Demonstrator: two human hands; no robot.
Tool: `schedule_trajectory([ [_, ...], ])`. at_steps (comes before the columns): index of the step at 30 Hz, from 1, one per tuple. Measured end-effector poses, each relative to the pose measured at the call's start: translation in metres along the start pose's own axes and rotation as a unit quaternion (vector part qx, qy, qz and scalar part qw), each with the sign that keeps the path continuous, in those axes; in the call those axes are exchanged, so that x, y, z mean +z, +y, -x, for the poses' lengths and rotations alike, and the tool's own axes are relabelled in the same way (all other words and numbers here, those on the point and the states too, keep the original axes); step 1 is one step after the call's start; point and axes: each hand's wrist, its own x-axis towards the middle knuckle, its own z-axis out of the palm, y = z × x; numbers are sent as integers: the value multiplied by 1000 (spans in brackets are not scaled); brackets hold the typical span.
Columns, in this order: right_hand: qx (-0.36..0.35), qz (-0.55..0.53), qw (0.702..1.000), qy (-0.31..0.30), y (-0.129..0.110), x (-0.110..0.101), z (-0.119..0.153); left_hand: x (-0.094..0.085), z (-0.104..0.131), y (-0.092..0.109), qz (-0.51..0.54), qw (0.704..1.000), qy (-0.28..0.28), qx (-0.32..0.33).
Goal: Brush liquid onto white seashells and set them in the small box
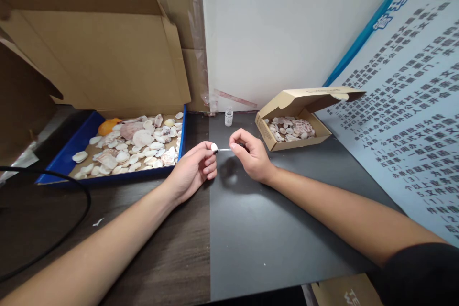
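Note:
Between the fingertips of my left hand [195,168] is a small white shell [214,147]. My right hand [252,155] pinches a thin, pale stick [224,149], whose far end reaches a dark spot at the shell's lower edge; whether they touch is too small to tell. A small glass bottle [228,117] with a label stands upright just beyond both hands. On the left, a blue-edged tray [68,152] holds many white and pinkish shells and an orange one. At the right, an open cardboard box [294,144] contains more shells.
A large open cardboard lid [103,52] rises behind the tray. At the left edge, a black cable [88,196] curves over the dark wooden table [172,253]. A grey mat [287,244] lies under my right arm. A printed poster [405,105] leans along the right side.

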Motion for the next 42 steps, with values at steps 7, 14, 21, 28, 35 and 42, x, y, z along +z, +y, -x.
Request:
schedule_trajectory([
  [7,-2,18,1000,3,-2,-1,-1,0,0,0,-3,1000,-1,2],
  [14,-3,20,1000,5,-2,-1,-1,0,0,0,-4,1000,-1,1],
  [21,3,26,1000,12,-2,1,-1,0,0,-1,-5,1000,-2,2],
  [28,7,-22,999,23,1,1,0,0,0,0,-4,1000,4,3],
  [35,5,-26,1000,10,0,1,0,-1,0,-1,1,1000,4,3],
  [42,11,7,1000,12,-2,1,-1,0,0,-1,-2,1000,5,6],
])
